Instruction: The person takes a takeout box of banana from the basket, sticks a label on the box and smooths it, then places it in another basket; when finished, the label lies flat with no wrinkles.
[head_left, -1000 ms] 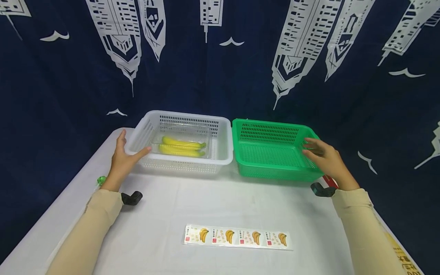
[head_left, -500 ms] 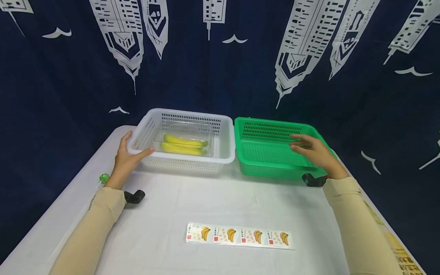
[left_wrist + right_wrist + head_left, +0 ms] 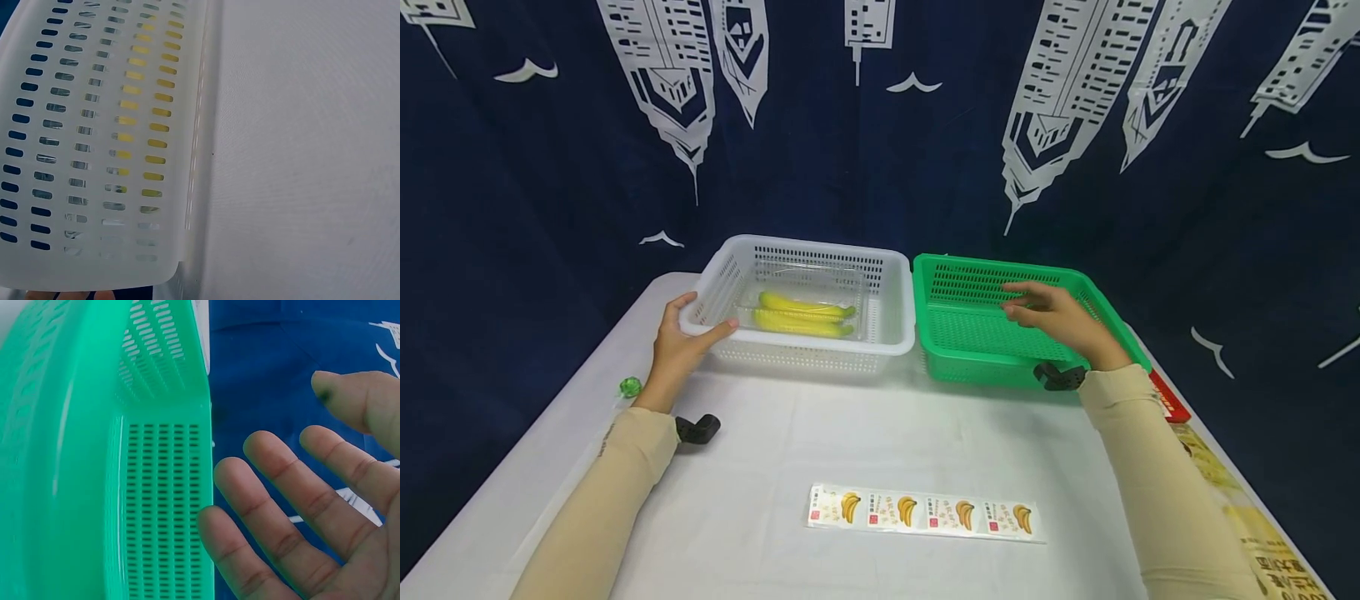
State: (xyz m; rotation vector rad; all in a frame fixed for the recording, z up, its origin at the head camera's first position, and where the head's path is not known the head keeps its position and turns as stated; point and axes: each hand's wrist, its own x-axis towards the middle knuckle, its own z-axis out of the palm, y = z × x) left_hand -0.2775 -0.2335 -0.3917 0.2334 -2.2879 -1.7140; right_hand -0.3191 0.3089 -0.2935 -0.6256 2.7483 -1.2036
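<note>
The white basket (image 3: 820, 342) stands at the back of the surface (image 3: 760, 467), its near left corner gripped by the left hand (image 3: 681, 346) — thumb over the front rim, fingers curled round the end. It looks like thin, slightly springy plastic, light even with its load, and the rolled rim seems the surest hold; both short ends would keep it level. Inside lies a clear box (image 3: 812, 282) with yellow bananas (image 3: 801, 323) showing in it; that box is probably flimsy and slick, so a tilt could make it slide. Just beside, on the right, sits the green basket (image 3: 977, 368), likely as light and a touch flexible; whether the two rims touch I can't tell. The right hand (image 3: 1048, 315) is above it, fingers spread and holding nothing. Its forearm partly covers a red packet (image 3: 1168, 397) and passes beside a yellow one (image 3: 1213, 475). A strip of labels (image 3: 925, 512) lies nearer the person, well apart from both baskets — nothing there blocks either hand.
</note>
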